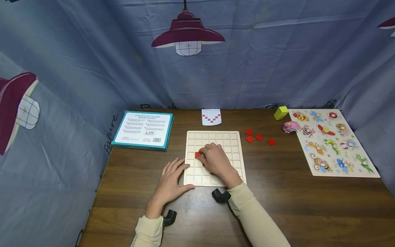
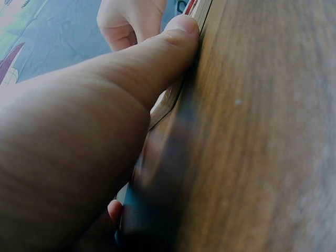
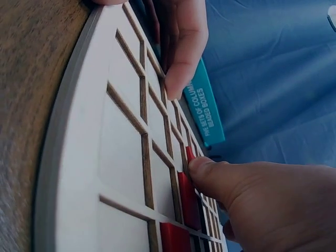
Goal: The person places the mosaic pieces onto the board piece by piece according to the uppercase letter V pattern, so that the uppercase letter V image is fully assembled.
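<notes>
Lying flat, teal box (image 1: 143, 130): it is sitting left of centre in the head view, well apart from my hands, so I am expecting little trouble from it.
Left hand (image 1: 171, 180): my fingers are lying spread, thumb and forefinger touching the lower-left edges of the grid board (image 1: 189, 142); if I am bracing too lightly, the board could slide or turn under a push.
Red tile (image 1: 197, 155): it is sitting near the middle of the frame, over the board's cells; my fingertips are partly hiding it, so I cannot tell whether it is fully down. Pushing off-square could leave a corner perched on a divider.
Pattern card (image 1: 211, 117): it is lying just above the board, showing red squares in a V; miscounting a cell could put my tile out of line.
Right hand (image 1: 216, 160): my thumb and forefinger are pinching that tile; releasing unevenly could tip it.
Two set tiles (image 3: 189, 202): they are lying low in the right-wrist view, near my thumb; a dragging palm could lift one.
Loose tiles (image 1: 259, 137): four are lying right of centre; a careless sweep could scatter them.
</notes>
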{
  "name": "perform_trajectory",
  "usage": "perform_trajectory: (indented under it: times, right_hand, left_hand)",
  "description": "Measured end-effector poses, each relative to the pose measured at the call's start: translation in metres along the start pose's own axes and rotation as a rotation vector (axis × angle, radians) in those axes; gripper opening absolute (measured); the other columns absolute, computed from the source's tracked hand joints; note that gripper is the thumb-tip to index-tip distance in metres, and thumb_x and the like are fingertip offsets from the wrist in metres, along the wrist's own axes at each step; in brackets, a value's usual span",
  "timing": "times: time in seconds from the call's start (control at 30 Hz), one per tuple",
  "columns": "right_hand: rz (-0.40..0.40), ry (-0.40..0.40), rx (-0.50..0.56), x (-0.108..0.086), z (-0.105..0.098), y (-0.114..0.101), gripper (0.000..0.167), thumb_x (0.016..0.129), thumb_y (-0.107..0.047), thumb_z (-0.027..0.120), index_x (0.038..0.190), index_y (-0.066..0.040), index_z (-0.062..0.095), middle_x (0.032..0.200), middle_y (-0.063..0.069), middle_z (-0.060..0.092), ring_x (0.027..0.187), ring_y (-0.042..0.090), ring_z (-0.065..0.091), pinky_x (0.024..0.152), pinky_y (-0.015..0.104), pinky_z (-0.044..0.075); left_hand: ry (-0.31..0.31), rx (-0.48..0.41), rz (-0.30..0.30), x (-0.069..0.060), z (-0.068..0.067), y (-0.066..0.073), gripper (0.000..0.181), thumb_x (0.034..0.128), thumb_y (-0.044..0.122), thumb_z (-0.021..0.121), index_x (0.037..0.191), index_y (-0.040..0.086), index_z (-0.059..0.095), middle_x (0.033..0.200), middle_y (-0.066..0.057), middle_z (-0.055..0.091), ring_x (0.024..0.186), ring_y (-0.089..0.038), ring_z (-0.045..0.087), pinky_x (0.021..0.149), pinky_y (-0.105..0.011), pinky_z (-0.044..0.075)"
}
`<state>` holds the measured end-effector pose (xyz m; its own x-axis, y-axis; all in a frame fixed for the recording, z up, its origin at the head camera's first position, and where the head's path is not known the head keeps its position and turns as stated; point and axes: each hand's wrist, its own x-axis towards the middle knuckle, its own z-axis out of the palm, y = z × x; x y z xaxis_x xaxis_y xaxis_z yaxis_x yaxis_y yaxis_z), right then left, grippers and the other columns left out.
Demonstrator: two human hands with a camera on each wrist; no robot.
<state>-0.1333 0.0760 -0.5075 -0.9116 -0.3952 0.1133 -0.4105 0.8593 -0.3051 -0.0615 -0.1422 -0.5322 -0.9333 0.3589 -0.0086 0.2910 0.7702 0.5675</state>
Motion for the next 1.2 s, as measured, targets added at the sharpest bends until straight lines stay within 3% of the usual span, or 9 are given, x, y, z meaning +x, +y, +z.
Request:
perform_trajectory:
  times: [0.33,0.5,0.57,0.73,0.87,1.0,1.2]
  right_hand:
    - [-0.014,0.015,0.032,-0.003,-0.001,0.0,0.026,0.09,-0.03,0.079,0.108,-0.011,0.078,0.081,-0.004,0.065,0.079,0.018,0.056,0.073,0.037,0.046]
    - [0.032,0.019,0.154,-0.012,-0.008,0.015,0.039,0.09,-0.037,0.078,0.118,-0.01,0.075,0.08,-0.005,0.059,0.082,0.017,0.053,0.079,0.037,0.047]
    - [0.07,0.05,0.225,-0.019,-0.012,0.029,0.043,0.09,-0.037,0.078,0.123,-0.009,0.073,0.083,-0.004,0.06,0.085,0.017,0.052,0.081,0.036,0.048]
    - [0.198,0.189,0.33,-0.041,-0.022,0.079,0.045,0.09,-0.028,0.08,0.127,-0.006,0.07,0.087,0.003,0.06,0.081,0.018,0.049,0.074,0.034,0.042]
    - [0.292,0.304,0.328,-0.064,-0.028,0.123,0.042,0.089,-0.022,0.081,0.123,-0.002,0.07,0.089,0.008,0.061,0.082,0.02,0.05,0.072,0.033,0.039]
    - [0.395,0.418,0.298,-0.084,-0.035,0.16,0.041,0.089,-0.02,0.081,0.122,0.001,0.069,0.094,0.015,0.063,0.089,0.029,0.055,0.079,0.042,0.043]
    - [0.598,0.508,0.266,-0.102,-0.042,0.192,0.043,0.092,-0.02,0.077,0.128,0.001,0.065,0.102,0.021,0.06,0.102,0.038,0.053,0.094,0.054,0.04]
  left_hand:
    - [-0.002,0.002,-0.011,-0.001,0.0,0.0,0.078,0.0786,0.058,0.081,0.143,0.021,0.057,0.162,-0.004,0.042,0.156,-0.032,0.027,0.128,-0.056,0.015]
    - [-0.004,-0.003,-0.017,-0.001,0.0,0.0,0.078,0.0788,0.058,0.081,0.143,0.022,0.056,0.163,-0.004,0.041,0.156,-0.032,0.026,0.128,-0.056,0.014]
    - [-0.004,-0.006,-0.019,-0.001,-0.001,-0.001,0.078,0.0786,0.058,0.082,0.143,0.022,0.056,0.163,-0.004,0.041,0.156,-0.032,0.026,0.128,-0.055,0.014]
    - [0.009,-0.011,-0.012,-0.001,-0.002,-0.001,0.079,0.0774,0.056,0.084,0.143,0.021,0.057,0.162,-0.005,0.042,0.156,-0.032,0.027,0.128,-0.055,0.014]
    - [0.003,-0.015,-0.012,-0.001,-0.002,0.0,0.08,0.0773,0.056,0.084,0.143,0.021,0.056,0.162,-0.004,0.042,0.156,-0.031,0.026,0.128,-0.054,0.014]
    - [0.004,-0.026,-0.011,0.0,-0.002,0.002,0.079,0.0773,0.056,0.084,0.143,0.021,0.057,0.162,-0.004,0.042,0.156,-0.032,0.026,0.128,-0.055,0.014]
    - [-0.001,-0.032,-0.022,0.0,-0.002,0.004,0.079,0.0774,0.056,0.084,0.143,0.021,0.057,0.162,-0.004,0.042,0.156,-0.032,0.026,0.128,-0.056,0.014]
